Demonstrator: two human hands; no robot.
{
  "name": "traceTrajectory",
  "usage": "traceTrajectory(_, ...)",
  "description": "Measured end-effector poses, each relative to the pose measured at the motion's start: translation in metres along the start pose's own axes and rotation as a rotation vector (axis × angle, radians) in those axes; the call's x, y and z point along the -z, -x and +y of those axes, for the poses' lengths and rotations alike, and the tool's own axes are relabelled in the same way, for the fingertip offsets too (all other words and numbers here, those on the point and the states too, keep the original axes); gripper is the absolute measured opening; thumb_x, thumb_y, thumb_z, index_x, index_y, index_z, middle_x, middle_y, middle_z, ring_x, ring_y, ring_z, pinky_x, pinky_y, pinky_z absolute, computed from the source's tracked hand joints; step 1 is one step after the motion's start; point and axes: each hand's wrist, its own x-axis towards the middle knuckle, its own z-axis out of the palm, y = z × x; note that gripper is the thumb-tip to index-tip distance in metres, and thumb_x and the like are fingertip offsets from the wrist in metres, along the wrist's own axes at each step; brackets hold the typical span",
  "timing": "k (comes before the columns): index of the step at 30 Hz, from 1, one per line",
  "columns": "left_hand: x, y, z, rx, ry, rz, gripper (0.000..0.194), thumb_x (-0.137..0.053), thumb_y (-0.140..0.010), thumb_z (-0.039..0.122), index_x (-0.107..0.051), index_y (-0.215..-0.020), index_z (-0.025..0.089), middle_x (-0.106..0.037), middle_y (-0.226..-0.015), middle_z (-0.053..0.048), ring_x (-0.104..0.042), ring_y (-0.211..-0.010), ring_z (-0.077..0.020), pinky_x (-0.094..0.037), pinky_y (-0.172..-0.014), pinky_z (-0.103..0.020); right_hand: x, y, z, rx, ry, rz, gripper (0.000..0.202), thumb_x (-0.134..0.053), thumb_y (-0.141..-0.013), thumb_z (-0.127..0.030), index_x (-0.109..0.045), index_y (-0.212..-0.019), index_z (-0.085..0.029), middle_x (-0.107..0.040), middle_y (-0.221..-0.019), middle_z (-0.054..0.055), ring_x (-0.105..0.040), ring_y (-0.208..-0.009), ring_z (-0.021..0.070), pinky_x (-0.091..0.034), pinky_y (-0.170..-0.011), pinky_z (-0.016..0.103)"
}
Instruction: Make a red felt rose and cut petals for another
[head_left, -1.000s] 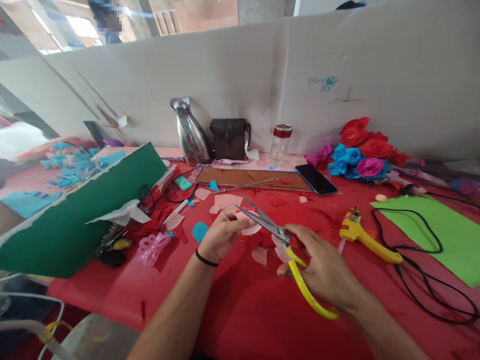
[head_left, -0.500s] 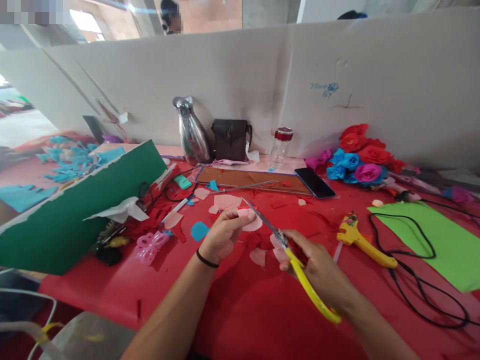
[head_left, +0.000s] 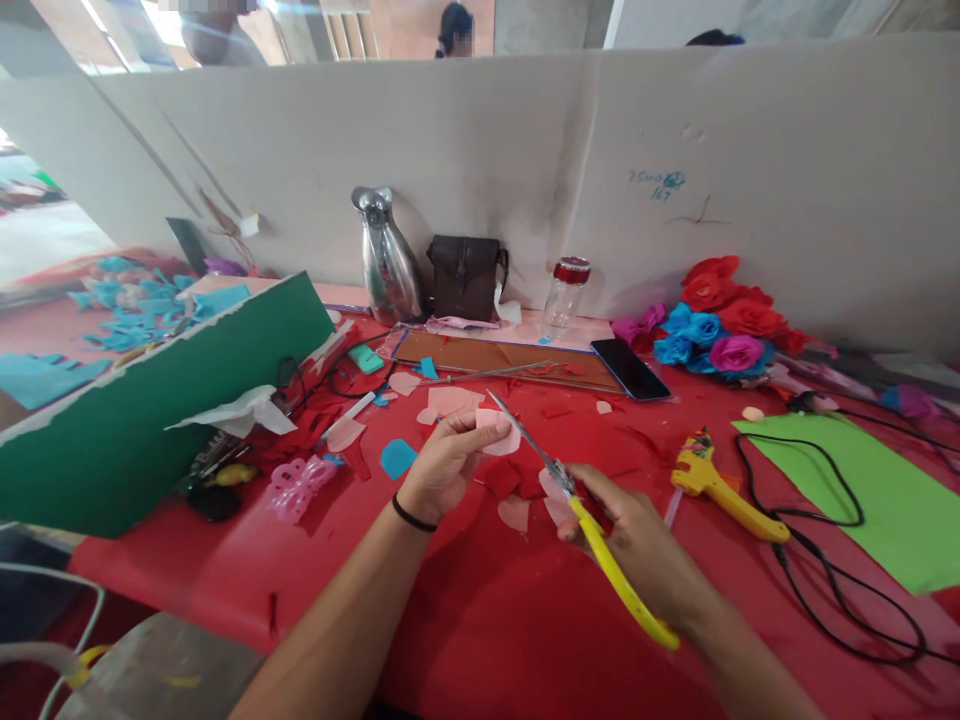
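Observation:
My left hand [head_left: 442,465] pinches a small pink paper piece [head_left: 501,438] with a rounded edge between thumb and fingers. Yellow-handled scissors [head_left: 619,580] are in my right hand [head_left: 626,535], their blades pointing up and left. The blade tips lie close beside the pink piece; whether they touch it I cannot tell. Beneath and around my hands, pink paper petals [head_left: 514,514] and red scraps rest on the red table cover [head_left: 480,620]. A blue paper petal [head_left: 397,459] lies left of my left hand.
A yellow glue gun [head_left: 724,490] with a looping black cord lies right, beside green paper [head_left: 862,500]. Paper flowers [head_left: 731,315], a phone [head_left: 628,368], a glass jar [head_left: 566,298], a dark bag [head_left: 466,278] and a metal jug [head_left: 391,258] stand behind. A green board [head_left: 172,410] borders the left.
The scissors' blades have closed together and sit slightly apart from the pink piece's upper edge. A red bit at that edge no longer shows there. The view has shifted a little.

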Motion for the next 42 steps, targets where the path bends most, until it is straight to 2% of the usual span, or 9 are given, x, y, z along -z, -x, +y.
traceTrajectory(11,0.0,0.0,0.002,-0.098,-0.006,0.021,0.019,-0.082,-0.058,0.026,-0.067,-0.059,0.013,-0.06,-0.059,0.0,-0.051,-0.056,-0.0068,-0.04,-0.058,-0.019,-0.002,0.001,0.002,0.032,0.013,0.017,0.036,-0.054,-0.081,-0.036,-0.062,-0.112,-0.02,-0.072,-0.074,0.003,-0.064,-0.065,0.0176,-0.047,-0.057,0.024)
traceTrajectory(16,-0.002,0.003,0.007,-0.154,-0.053,0.051,0.02,-0.081,-0.059,0.026,-0.066,-0.057,0.014,-0.059,-0.059,0.001,-0.049,-0.056,-0.0068,-0.039,-0.058,-0.02,0.002,0.001,0.009,0.124,0.165,0.093,0.04,-0.051,-0.084,-0.044,-0.058,-0.114,-0.018,-0.067,-0.066,0.001,-0.058,-0.054,0.0161,-0.041,-0.05,0.023)
traceTrajectory(18,-0.002,0.003,0.007,-0.143,-0.076,0.04,0.019,-0.081,-0.06,0.028,-0.067,-0.059,0.014,-0.059,-0.06,0.001,-0.049,-0.057,-0.0073,-0.039,-0.059,-0.02,0.006,0.001,0.009,0.152,0.257,0.094,0.045,-0.052,-0.083,-0.047,-0.054,-0.118,-0.019,-0.067,-0.071,0.002,-0.061,-0.058,0.0183,-0.041,-0.052,0.025)
traceTrajectory(21,-0.001,0.002,0.006,-0.127,-0.134,0.007,0.017,-0.08,-0.06,0.028,-0.069,-0.062,0.015,-0.062,-0.062,0.0,-0.051,-0.059,-0.0082,-0.04,-0.062,-0.021,0.009,0.003,0.005,0.107,0.374,0.08,0.053,-0.058,-0.078,-0.05,-0.049,-0.123,-0.023,-0.07,-0.097,0.008,-0.067,-0.081,0.0258,-0.046,-0.066,0.032)
traceTrajectory(23,0.001,0.002,0.005,-0.129,-0.185,-0.021,0.016,-0.08,-0.061,0.027,-0.07,-0.062,0.015,-0.062,-0.063,0.0,-0.052,-0.061,-0.009,-0.041,-0.063,-0.022,0.009,0.003,0.003,0.08,0.426,0.09,0.058,-0.062,-0.075,-0.051,-0.047,-0.124,-0.024,-0.066,-0.112,0.011,-0.065,-0.096,0.0304,-0.046,-0.075,0.037)
traceTrajectory(26,0.002,0.002,0.004,-0.137,-0.241,-0.045,0.016,-0.079,-0.061,0.027,-0.07,-0.062,0.015,-0.063,-0.063,0.0,-0.053,-0.062,-0.0101,-0.043,-0.065,-0.023,0.008,0.003,0.002,0.094,0.451,0.108,0.055,-0.061,-0.077,-0.051,-0.048,-0.124,-0.026,-0.062,-0.122,0.012,-0.062,-0.104,0.0329,-0.044,-0.079,0.04)
traceTrajectory(30,0.001,0.004,0.005,-0.145,-0.249,-0.042,0.015,-0.08,-0.06,0.026,-0.069,-0.06,0.016,-0.061,-0.062,0.001,-0.053,-0.062,-0.0101,-0.043,-0.065,-0.023,0.01,0.003,0.0,0.096,0.414,0.083,0.049,-0.062,-0.077,-0.049,-0.052,-0.119,-0.027,-0.063,-0.118,0.01,-0.062,-0.102,0.0309,-0.044,-0.08,0.04)
traceTrajectory(36,0.003,0.004,0.004,-0.124,-0.251,-0.05,0.017,-0.081,-0.058,0.023,-0.066,-0.057,0.014,-0.057,-0.058,0.002,-0.05,-0.058,-0.0082,-0.042,-0.06,-0.021,0.015,0.004,-0.007,0.084,0.287,0.012,0.05,-0.069,-0.072,-0.044,-0.055,-0.117,-0.026,-0.068,-0.103,0.005,-0.064,-0.084,0.0221,-0.046,-0.07,0.031)
traceTrajectory(42,0.005,0.002,0.002,-0.105,-0.244,-0.061,0.016,-0.081,-0.057,0.024,-0.069,-0.061,0.015,-0.061,-0.061,0.001,-0.052,-0.059,-0.0092,-0.043,-0.061,-0.022,0.015,0.001,0.001,0.129,0.339,0.044,0.046,-0.065,-0.074,-0.042,-0.057,-0.117,-0.027,-0.066,-0.114,0.008,-0.063,-0.098,0.0277,-0.046,-0.081,0.039)
